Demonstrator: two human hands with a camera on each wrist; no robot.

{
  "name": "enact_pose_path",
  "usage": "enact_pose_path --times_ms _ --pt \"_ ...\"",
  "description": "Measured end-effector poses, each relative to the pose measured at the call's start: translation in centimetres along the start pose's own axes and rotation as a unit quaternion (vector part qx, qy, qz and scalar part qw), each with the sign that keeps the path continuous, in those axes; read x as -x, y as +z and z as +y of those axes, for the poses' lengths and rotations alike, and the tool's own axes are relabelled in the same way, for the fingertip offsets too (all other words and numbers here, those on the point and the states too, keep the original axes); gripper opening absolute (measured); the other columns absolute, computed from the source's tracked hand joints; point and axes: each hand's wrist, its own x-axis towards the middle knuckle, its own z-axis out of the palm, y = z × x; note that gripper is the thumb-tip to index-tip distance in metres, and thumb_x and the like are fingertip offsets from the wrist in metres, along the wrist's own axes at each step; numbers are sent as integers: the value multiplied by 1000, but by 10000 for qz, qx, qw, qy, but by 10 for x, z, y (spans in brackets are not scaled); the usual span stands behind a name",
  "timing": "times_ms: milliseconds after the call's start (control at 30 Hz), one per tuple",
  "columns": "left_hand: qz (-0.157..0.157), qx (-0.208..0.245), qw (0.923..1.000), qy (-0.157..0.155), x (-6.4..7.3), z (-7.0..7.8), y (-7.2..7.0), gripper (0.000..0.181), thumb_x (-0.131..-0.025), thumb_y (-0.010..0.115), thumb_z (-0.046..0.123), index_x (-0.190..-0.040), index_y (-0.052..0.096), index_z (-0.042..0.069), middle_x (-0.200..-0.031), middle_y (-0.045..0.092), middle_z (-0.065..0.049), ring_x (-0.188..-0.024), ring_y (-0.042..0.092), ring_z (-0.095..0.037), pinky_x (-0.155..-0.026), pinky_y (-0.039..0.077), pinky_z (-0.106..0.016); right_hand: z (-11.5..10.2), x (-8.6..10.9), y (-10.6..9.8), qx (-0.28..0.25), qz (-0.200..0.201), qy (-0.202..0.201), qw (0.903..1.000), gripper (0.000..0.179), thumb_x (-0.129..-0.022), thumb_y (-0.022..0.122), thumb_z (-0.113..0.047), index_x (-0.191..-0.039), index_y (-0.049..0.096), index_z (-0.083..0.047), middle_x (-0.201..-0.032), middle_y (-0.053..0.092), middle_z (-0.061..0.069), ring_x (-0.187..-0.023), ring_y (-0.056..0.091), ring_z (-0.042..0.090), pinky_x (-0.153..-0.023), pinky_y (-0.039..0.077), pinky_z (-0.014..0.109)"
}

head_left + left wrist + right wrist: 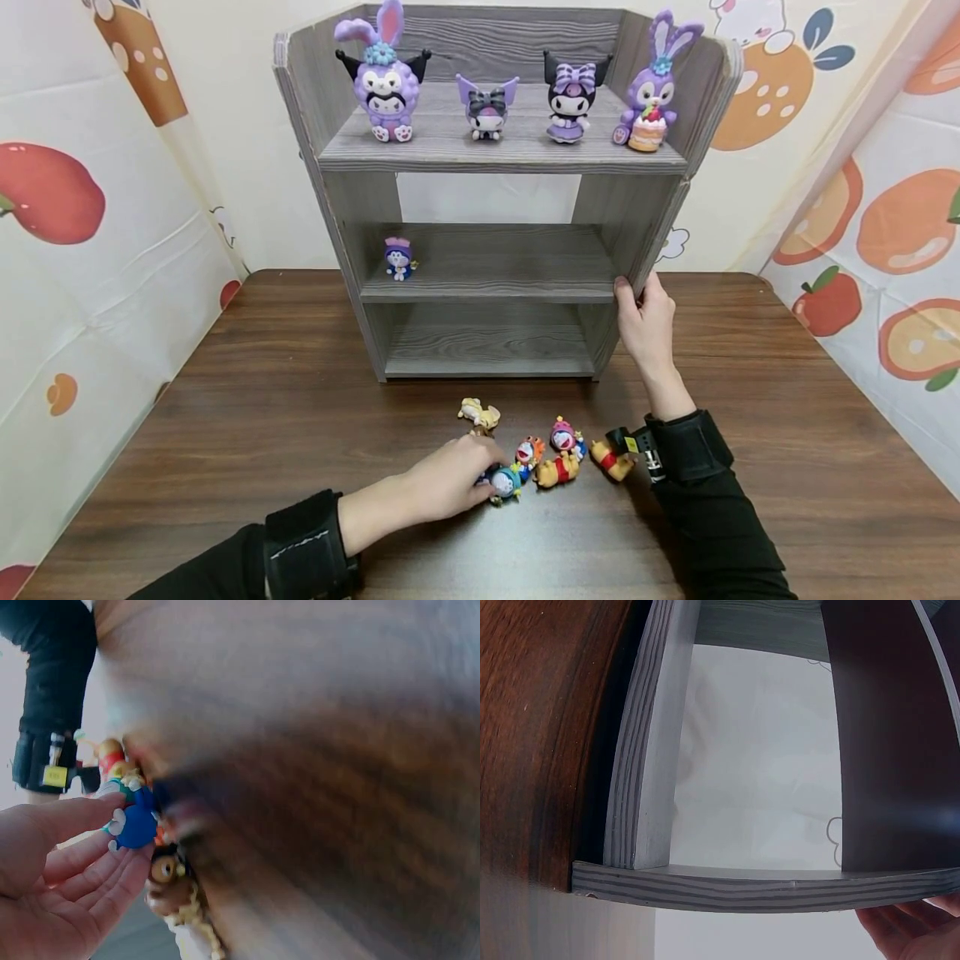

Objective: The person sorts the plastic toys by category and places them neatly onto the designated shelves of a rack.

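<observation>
My left hand [453, 479] is low over the table among small toy figurines. Its thumb and fingertips pinch a blue figurine [137, 825] with white parts, whose front the left wrist view hides. In the head view a teal-hooded figurine [506, 482] shows beside the fingertips. My right hand [649, 323] grips the edge of the grey wooden shelf's [487, 297] right side panel, thumb in front. In the right wrist view only some of its fingers [900, 930] show, against the panel's outer face. Close to the left hand lie a cream figurine [480, 412] and an orange-hooded figurine [529, 452].
Two yellow bear figurines [558, 470] and a pink-hooded figurine [564, 435] lie to the right. On the middle shelf stands a small purple-hooded figurine [399, 259]. Several larger purple figurines, among them a rabbit-eared one [386, 87], line the top shelf. Patterned cloth [862, 250] hangs around the table.
</observation>
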Motion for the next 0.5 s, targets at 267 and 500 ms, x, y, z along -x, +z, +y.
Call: enact_pose_path --times_ms 267,500 --pt "731 1732 9813 -422 -2 -11 -2 24 -75 67 1 -98 61 -2 -87 61 -5 -74 56 -8 -65 45 -18 -2 0 -1 -15 20 -21 10000 22 -87 46 -14 -97 53 4 -84 63 20 -74 60 24 -53 37 10" --pt "1634 3476 9207 -697 -4 -23 -6 28 -76 65 -1 -102 57 -8 -93 60 -14 -81 58 -22 -70 48 -23 -2 0 -1 48 15 -2 10000 22 -87 45 -15 -96 54 4 -83 63 18 -72 58 20 -53 37 12"
